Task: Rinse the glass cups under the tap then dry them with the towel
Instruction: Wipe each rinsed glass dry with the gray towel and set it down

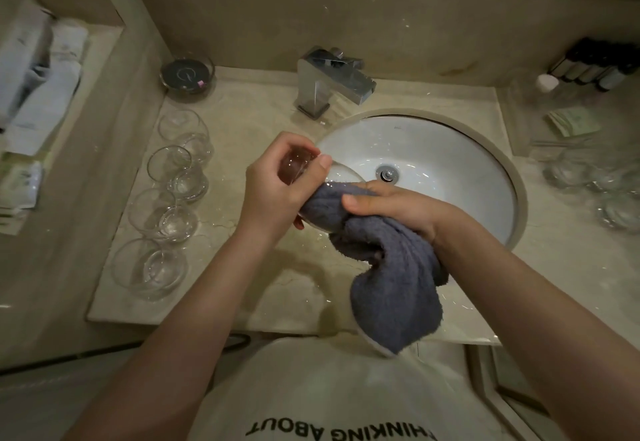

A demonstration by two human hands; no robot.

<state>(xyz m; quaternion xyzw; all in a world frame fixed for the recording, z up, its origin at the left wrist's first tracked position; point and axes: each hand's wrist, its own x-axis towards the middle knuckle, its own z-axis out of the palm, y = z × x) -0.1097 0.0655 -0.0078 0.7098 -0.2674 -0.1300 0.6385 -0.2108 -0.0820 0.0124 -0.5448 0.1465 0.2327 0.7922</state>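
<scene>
While left hand [277,186] grips cup [304,170], right hand [391,206] (towel [391,267]) wipes

Both forearms are bare, no sleeves showing; the person wears a pale cream top [311,388] with bold black capital lettering [341,432] printed across its chest

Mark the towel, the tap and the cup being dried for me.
towel [391,284]: head view, hanging grey middle.
tap [332,76]: head view, top of the metal spout.
cup [298,166]: head view, base inside the left hand.
</scene>
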